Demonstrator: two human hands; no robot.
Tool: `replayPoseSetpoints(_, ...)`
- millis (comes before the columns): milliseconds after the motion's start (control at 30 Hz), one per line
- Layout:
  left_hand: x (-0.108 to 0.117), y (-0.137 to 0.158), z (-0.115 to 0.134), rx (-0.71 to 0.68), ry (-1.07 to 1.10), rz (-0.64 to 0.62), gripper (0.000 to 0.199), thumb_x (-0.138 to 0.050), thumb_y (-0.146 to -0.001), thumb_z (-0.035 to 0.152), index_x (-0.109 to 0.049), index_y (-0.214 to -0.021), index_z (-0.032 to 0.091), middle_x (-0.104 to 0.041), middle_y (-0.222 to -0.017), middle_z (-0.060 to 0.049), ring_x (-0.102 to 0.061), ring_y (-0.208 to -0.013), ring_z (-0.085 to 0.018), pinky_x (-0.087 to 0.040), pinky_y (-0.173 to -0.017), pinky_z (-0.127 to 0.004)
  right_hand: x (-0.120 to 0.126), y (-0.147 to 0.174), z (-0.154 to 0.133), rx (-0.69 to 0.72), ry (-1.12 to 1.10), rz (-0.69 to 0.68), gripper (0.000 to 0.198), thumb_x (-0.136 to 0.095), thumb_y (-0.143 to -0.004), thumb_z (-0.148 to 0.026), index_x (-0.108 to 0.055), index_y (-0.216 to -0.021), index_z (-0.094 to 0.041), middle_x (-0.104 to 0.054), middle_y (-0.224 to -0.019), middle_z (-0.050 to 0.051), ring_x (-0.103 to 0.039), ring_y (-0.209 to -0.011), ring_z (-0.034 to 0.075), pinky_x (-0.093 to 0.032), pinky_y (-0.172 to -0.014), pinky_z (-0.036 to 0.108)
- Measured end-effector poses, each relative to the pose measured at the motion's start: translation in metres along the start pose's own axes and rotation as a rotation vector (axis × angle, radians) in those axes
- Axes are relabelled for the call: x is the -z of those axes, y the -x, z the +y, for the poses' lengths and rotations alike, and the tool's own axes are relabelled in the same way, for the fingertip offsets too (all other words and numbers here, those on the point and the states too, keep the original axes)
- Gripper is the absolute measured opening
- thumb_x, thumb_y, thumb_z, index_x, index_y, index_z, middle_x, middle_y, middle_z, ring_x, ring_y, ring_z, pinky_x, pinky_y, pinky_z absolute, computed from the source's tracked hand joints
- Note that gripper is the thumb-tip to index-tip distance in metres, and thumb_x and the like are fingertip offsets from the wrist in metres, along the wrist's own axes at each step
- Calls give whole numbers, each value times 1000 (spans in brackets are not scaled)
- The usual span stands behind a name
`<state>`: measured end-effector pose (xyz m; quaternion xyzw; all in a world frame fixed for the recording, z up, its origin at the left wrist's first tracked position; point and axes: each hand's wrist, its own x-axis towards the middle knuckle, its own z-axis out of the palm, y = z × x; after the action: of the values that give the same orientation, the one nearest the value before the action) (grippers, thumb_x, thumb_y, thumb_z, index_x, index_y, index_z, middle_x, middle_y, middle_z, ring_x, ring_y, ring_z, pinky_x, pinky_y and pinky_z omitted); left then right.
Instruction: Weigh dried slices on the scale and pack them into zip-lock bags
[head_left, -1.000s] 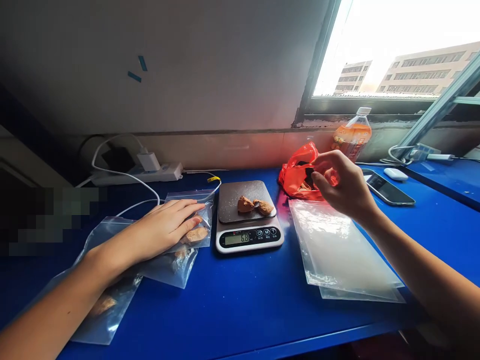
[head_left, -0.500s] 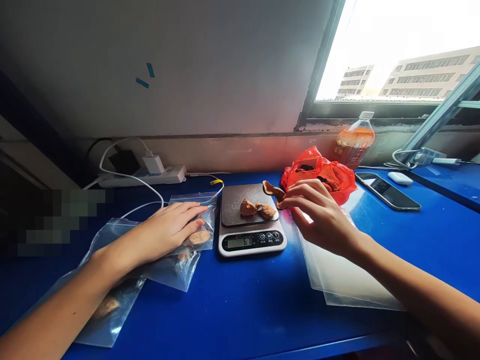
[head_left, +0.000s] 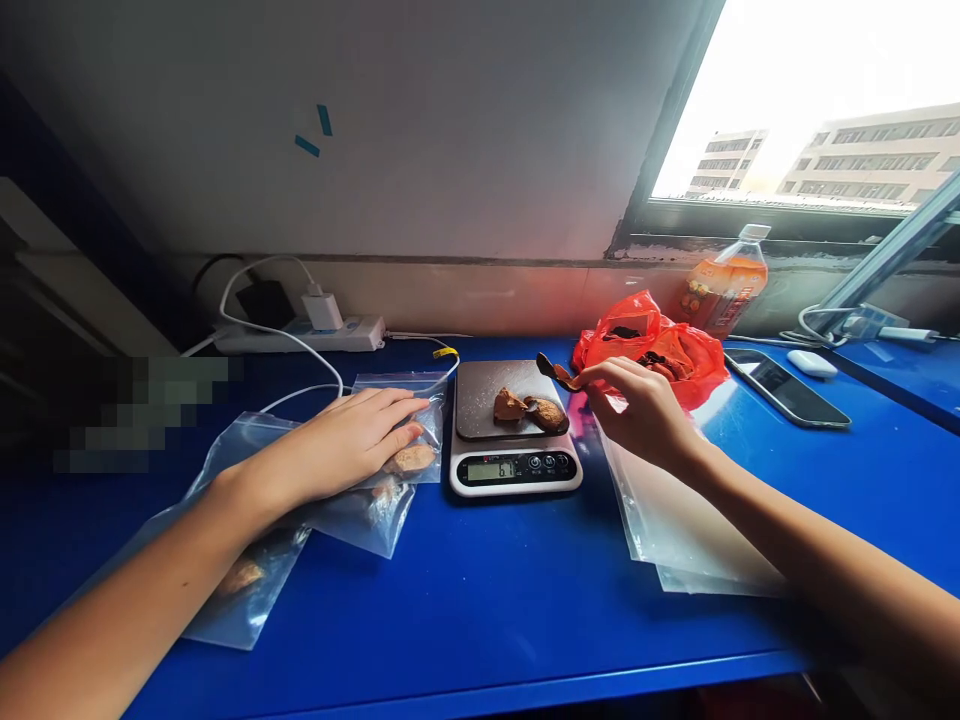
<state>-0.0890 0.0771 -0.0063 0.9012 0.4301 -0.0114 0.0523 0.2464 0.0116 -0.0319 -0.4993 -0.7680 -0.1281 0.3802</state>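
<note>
Head view: right hand pinches a dried slice near the right edge of the scale; left hand, fingers slightly apart, lies on bags; table stretches to its front edge.

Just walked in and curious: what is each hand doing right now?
Left hand: open, palm down on clear plastic bags.
Right hand: closed, its fingertips pinching a dark curled piece by the scale.

1 curled brown slice slants near the scale, which bears brown pieces.
</note>
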Motion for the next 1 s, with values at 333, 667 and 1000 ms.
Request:
replayPoseSetpoints(333,1,2,2,-14,46,36,52,-29,-99,43,-52,-142,24,-53,-147,-4,-47,-134,-26,-35,-112,-41,11,-10,5,52,39,-6,34,-47,-88,-12,-67,-113,-20,-74,-100,10,-69,-86,21,-54,-76,35)
replayPoseSetpoints(667,2,2,3,-19,23,7,52,-30,-100,42,-50,-143,23,-52,-148,-5,-45,-136,-25,-33,-113,-40,39,9,88,-404,268,-10,14,-58,-76,-12,-69,-83,-18,-72,-87,14,-63,-73,22,-45,-71,34)
replayPoseSetpoints(1000,4,2,6,-11,-5,-12,53,-29,-100,44,-49,-144,21,-51,-149,-5,-45,-135,-26,-34,-113,-41,42,21,105,-397,459,-143,25,-62,-82,-35,-66,-63,-19,-57,-71,11,-44,-68,19,-30,-64,36)
